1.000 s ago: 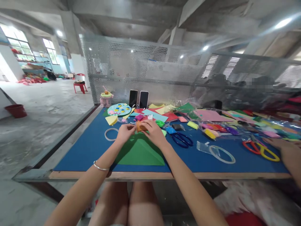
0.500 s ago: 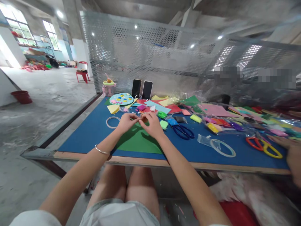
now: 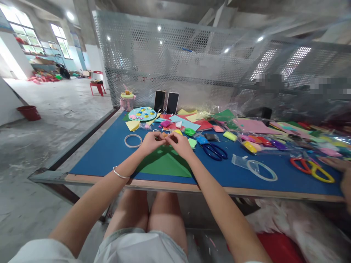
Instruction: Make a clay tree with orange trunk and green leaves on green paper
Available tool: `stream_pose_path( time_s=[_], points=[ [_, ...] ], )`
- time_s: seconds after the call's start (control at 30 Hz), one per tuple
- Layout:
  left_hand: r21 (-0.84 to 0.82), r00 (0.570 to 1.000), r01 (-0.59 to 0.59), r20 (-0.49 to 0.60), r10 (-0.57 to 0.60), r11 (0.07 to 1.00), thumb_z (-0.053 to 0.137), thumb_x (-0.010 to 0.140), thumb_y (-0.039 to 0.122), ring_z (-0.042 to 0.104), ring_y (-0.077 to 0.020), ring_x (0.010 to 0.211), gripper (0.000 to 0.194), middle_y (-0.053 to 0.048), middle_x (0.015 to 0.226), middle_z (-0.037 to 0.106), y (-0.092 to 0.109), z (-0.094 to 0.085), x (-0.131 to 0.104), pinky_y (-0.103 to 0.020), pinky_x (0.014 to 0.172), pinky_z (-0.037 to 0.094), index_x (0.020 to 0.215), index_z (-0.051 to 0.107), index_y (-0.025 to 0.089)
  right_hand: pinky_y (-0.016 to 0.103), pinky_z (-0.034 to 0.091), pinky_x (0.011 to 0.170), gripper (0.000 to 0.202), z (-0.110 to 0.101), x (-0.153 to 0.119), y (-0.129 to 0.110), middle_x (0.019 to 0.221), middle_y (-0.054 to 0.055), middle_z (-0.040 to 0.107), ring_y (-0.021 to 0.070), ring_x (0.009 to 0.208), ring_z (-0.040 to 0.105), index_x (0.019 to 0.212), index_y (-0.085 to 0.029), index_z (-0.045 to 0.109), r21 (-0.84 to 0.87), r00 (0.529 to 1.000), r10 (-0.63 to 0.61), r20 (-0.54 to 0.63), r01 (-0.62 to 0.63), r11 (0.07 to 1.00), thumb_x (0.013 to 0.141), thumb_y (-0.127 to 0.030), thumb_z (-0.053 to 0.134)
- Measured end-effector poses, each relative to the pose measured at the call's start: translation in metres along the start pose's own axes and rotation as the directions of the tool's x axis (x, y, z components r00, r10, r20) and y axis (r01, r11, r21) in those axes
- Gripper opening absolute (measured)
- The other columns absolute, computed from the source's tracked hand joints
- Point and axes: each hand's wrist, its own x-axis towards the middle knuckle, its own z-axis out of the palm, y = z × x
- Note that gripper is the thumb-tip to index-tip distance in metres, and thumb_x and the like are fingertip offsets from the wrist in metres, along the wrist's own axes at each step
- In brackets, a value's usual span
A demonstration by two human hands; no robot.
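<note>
Orange piece (image 3: 164, 135): fingertips moved in over it since a second ago; centre frame, mostly covered, long axis can't tell.
Left hand (image 3: 150, 143), right hand (image 3: 181, 144): pinching it from either side, equally near; piece between fingertips.
Green sheet (image 3: 161, 165): under hands, below centre.
Blue-handled scissors (image 3: 219, 156): right of centre.

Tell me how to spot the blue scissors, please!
Start at the blue table, where the right hand is above green paper. The scissors lie right of it, past a pale green lump. Both their handles are dark blue; the other pair, farther right, has one red, one yellow.
</note>
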Motion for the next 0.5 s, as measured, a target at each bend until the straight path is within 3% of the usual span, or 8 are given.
stream_pose_path(
  time_s=[0.2,0.37,0.5],
  points=[
    [-0.082,0.997,0.029,0.08,-0.022,0.996,0.071,0.066,0.04,0.062,-0.0157,0.061,0.028,-0.006,0.061,0.068,-0.001,-0.001,-0.001,-0.028,0.063,0.049,0.062,0.063,0.013,0.03,0.054,0.066,0.025,-0.005,0.002,0.014,0.074,0.001,0.069,0.0182,0.07,0.068,0.082,-0.021,0.058,0.177,0.988,-0.012,0.151,-0.016,0.984,0.085,-0.045,0.051],
    [-0.095,0.994,0.071,0.095,-0.062,0.993,0.07,0.067,0.046,0.061,-0.0143,0.056,0.034,-0.005,0.059,0.067,-0.003,0.0,0.0,-0.026,0.057,0.048,0.063,0.063,0.013,0.028,0.052,0.06,0.018,-0.003,0.002,0.016,0.065,0.001,0.067,0.017,0.061,0.066,0.071,-0.02,0.058,0.158,0.995,0.026,0.101,-0.042,0.987,0.082,-0.033,0.053],
    [-0.046,0.996,0.081,0.042,-0.079,0.996,0.068,0.067,0.046,0.061,-0.0143,0.054,0.034,-0.005,0.058,0.066,-0.004,0.003,0.001,-0.025,0.053,0.047,0.066,0.062,0.013,0.026,0.048,0.053,0.015,0.001,0.003,0.011,0.055,0.0,0.064,0.0165,0.053,0.064,0.062,-0.02,0.055,0.104,0.997,0.073,0.025,-0.075,0.992,0.077,-0.024,0.054]
  ],
)
